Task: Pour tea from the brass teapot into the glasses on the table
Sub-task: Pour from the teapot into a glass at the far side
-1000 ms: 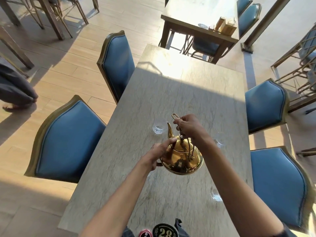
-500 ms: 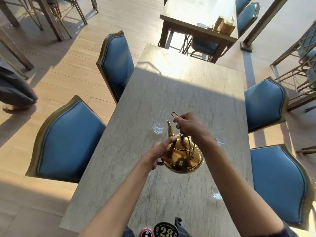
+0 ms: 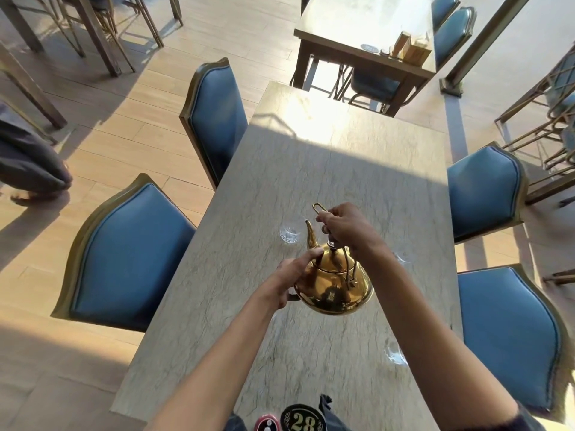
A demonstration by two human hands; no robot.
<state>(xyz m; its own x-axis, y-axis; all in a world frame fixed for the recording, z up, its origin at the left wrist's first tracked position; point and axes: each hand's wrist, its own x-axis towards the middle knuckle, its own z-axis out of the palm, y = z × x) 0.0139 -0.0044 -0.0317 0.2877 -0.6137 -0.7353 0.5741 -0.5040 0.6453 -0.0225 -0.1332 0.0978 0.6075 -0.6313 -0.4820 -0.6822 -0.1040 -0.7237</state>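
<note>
The brass teapot hangs in the air above the grey stone table. My right hand grips its wire handle from above. My left hand presses against the pot's left side near the lid. Its spout points at a clear glass standing just beyond it. A second glass shows partly behind my right forearm. Close to the near right edge stands a third glass. No stream of tea is visible.
Blue padded chairs flank the table: two on the left, two on the right. Another table with boxes stands beyond. A round "28" marker lies at the near edge.
The teapot and both hands keep nearly the same pose; the pot has drifted very slightly toward the far glass.
</note>
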